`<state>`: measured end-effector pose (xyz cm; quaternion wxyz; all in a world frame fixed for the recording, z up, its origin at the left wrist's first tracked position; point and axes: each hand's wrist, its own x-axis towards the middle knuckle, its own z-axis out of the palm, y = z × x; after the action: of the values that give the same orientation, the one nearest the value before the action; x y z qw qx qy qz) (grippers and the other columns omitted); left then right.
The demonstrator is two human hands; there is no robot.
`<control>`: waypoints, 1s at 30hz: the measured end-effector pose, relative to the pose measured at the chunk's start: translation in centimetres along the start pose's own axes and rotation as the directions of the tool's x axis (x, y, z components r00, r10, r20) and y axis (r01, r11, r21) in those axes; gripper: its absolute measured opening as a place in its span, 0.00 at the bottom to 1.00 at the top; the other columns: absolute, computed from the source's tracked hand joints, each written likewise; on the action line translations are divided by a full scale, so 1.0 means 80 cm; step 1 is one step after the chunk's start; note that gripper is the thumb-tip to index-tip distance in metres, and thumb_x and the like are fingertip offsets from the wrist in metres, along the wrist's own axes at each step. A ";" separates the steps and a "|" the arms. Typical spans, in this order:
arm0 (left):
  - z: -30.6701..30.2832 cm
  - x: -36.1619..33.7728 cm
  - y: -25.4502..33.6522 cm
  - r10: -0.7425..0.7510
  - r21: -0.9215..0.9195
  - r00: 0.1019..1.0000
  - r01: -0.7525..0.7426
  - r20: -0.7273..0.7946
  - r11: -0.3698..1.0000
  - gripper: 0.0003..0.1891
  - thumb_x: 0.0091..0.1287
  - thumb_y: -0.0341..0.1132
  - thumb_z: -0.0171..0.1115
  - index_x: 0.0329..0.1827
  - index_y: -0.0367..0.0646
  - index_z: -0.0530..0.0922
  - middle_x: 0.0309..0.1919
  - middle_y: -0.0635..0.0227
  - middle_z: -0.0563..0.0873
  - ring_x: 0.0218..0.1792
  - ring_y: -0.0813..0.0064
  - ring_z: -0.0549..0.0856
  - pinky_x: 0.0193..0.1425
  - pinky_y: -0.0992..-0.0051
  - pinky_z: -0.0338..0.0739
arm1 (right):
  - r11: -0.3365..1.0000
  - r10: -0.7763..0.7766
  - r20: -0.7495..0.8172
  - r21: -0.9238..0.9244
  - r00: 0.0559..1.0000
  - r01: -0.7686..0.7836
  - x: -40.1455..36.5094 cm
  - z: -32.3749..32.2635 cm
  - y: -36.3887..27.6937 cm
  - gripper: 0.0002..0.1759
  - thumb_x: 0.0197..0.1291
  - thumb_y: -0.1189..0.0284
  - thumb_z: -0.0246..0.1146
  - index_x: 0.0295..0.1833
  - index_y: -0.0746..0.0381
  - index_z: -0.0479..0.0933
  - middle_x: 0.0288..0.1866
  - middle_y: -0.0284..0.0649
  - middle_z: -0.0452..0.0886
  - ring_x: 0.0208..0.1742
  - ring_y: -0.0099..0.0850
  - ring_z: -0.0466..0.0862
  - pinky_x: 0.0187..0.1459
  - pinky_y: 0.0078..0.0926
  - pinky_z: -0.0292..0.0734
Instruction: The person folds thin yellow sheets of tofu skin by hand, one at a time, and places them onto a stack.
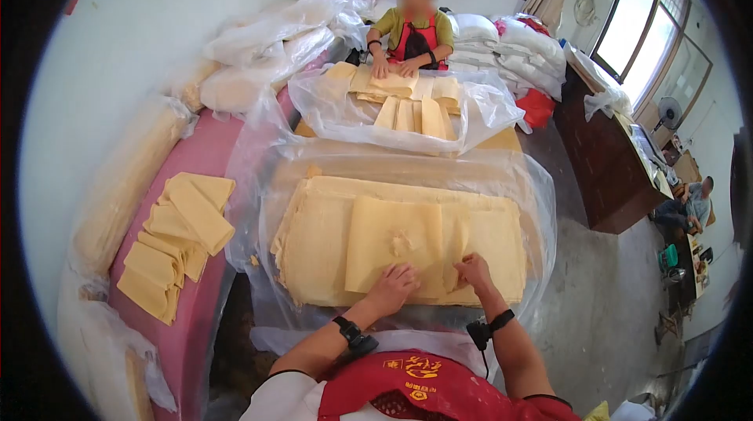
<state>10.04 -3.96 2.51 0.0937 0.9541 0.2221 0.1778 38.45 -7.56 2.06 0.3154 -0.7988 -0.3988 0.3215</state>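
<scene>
A broad stack of thin pale-yellow sheets (314, 233), resembling tofu skin, lies on clear plastic in front of me. On top is a folded yellow sheet (376, 225) with small crumpled scraps (401, 242) on its middle. My left hand (396, 284) rests on the near edge of this folded sheet, its fingers laid over it and slightly bent. To the right, my right hand (472, 270) has its fingers closed in a pinch at the raised edge of a yellow sheet (456, 240). The pinched part is partly hidden by the fingers.
Folded sheets (180, 233) lie on a pink surface (196, 303) at the left. Across from me a person (416, 36) handles sheets on another plastic-covered table (314, 107). White sacks (510, 52) are piled behind. A dark wooden cabinet (600, 154) stands right; another person (694, 205) sits beyond.
</scene>
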 end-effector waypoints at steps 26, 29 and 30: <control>0.014 -0.004 -0.089 -0.740 -0.933 0.599 0.341 0.307 -0.111 0.18 0.73 0.38 0.53 0.57 0.34 0.75 0.43 0.63 0.85 0.44 0.68 0.84 0.50 0.71 0.78 | 0.318 -0.775 0.366 -0.478 0.515 0.819 -0.064 0.062 -0.140 0.35 0.52 0.52 0.67 0.66 0.51 0.70 0.71 0.43 0.67 0.72 0.42 0.65 0.69 0.50 0.57; -0.006 -0.001 -0.092 -0.692 -0.928 0.619 0.217 0.370 -0.302 0.20 0.72 0.39 0.54 0.59 0.32 0.73 0.46 0.60 0.84 0.47 0.68 0.83 0.53 0.69 0.77 | 0.235 -0.738 0.441 -0.543 0.511 0.806 -0.054 0.072 -0.125 0.43 0.50 0.46 0.67 0.72 0.47 0.64 0.74 0.44 0.61 0.76 0.42 0.59 0.70 0.56 0.52; -0.014 0.002 -0.093 -0.673 -0.926 0.648 0.148 0.356 -0.348 0.21 0.70 0.39 0.57 0.60 0.32 0.72 0.49 0.55 0.83 0.50 0.64 0.83 0.55 0.68 0.77 | 0.228 -0.716 0.466 -0.548 0.520 0.805 -0.049 0.073 -0.123 0.47 0.49 0.45 0.67 0.74 0.46 0.60 0.76 0.45 0.58 0.78 0.43 0.55 0.69 0.60 0.52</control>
<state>6.84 2.83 1.67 0.7728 0.3326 0.3694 0.3946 27.84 -4.64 7.06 0.0714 -0.5335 -0.8427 -0.0102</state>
